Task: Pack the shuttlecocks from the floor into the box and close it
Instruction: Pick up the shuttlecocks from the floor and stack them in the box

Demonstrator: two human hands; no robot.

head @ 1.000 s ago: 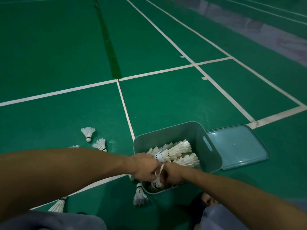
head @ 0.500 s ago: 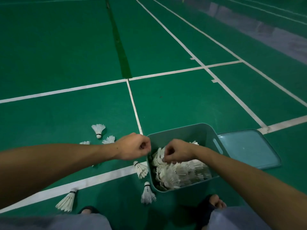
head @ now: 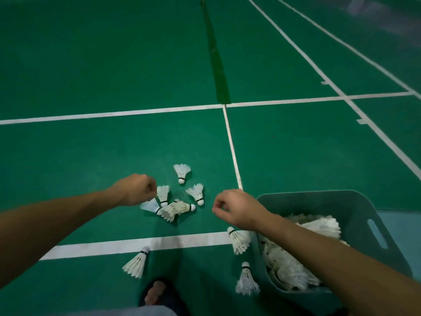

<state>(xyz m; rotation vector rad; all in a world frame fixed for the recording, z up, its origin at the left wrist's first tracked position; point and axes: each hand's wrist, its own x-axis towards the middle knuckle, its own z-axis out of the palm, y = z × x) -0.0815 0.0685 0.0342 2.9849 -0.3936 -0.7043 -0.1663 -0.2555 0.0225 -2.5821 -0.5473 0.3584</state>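
We reach our left hand (head: 136, 189) out over the green court floor (head: 91, 65), fingers curled, its knuckles right at a cluster of feather shuttlecocks (head: 169, 205); whether the fingertips already pinch a feather there we cannot tell. Our right hand (head: 237, 207) hangs just left of the box, fingers loosely curled, holding nothing.

The grey-green plastic box (head: 355, 215) sits at the right, its slotted handle wall facing right, and it is heaped with white shuttlecocks (head: 296, 258). A pale strip of the lid (head: 401, 229) shows beside the box's right wall, flat on the floor.

On the floor, two more shuttlecocks lie just beyond the cluster: one farthest from us (head: 181, 173), cork toward us, and one (head: 197, 193) to its right. Another shuttlecock (head: 239, 240) lies against the box's left wall on the white court line (head: 136, 245), and one more (head: 247, 280) lies nearer us beside the same wall. A single shuttlecock (head: 136, 263) rests at the near edge of that line, to the left. Our sandalled foot (head: 157, 293) shows at the bottom edge.
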